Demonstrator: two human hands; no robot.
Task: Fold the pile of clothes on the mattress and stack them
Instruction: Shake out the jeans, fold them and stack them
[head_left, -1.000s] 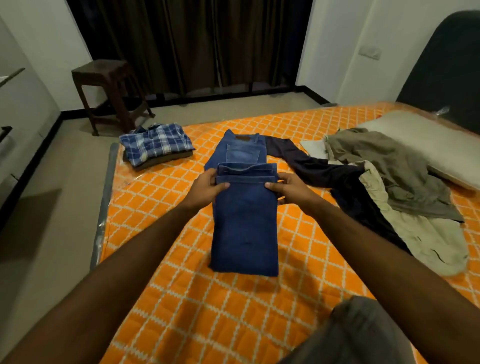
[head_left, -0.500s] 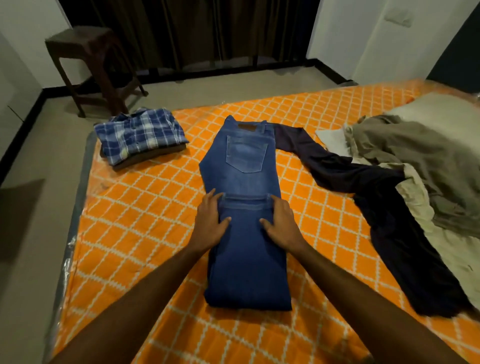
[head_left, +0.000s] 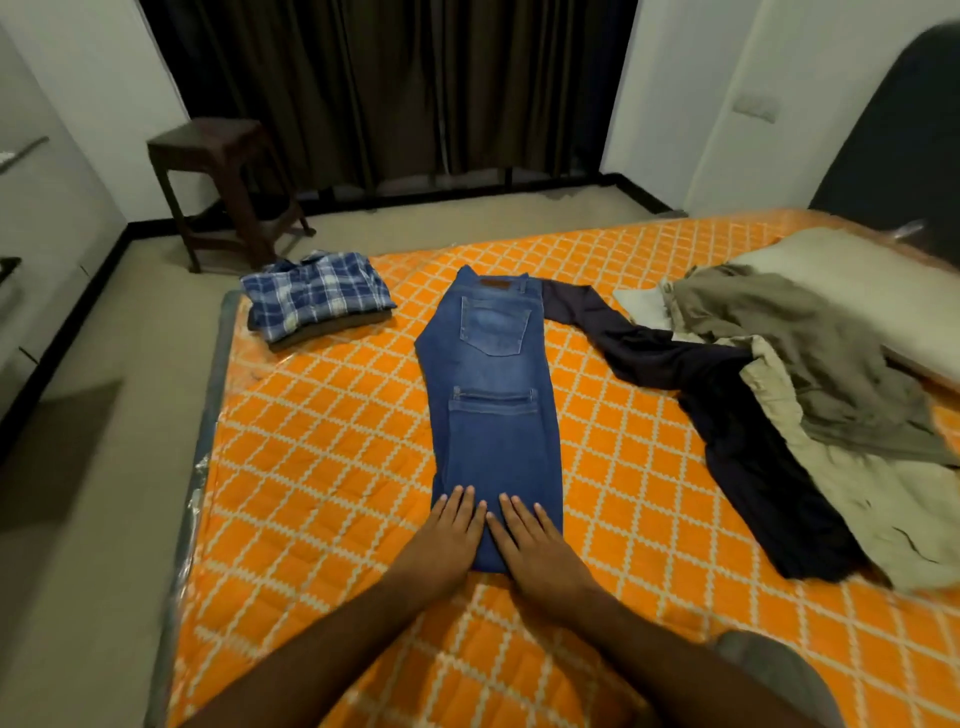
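Note:
Blue jeans (head_left: 491, 410) lie folded once lengthwise and in half on the orange mattress (head_left: 322, 467), waistband at the far end. My left hand (head_left: 449, 535) and my right hand (head_left: 530, 545) rest flat, fingers together, on the near folded end of the jeans, side by side. A folded blue plaid shirt (head_left: 317, 293) sits on a dark folded garment at the far left corner. To the right lies an unfolded heap: dark navy trousers (head_left: 727, 415), an olive garment (head_left: 800, 332) and a pale beige one (head_left: 883, 509).
A white pillow (head_left: 852, 275) lies at the back right under the heap. A dark wooden stool (head_left: 218, 182) stands on the floor beyond the mattress, before dark curtains. The mattress edge runs along the left, with bare floor beside it.
Both hands slid down the jeans from the folded hem toward the near fold, flattening the cloth. The view has pulled back and tilted up.

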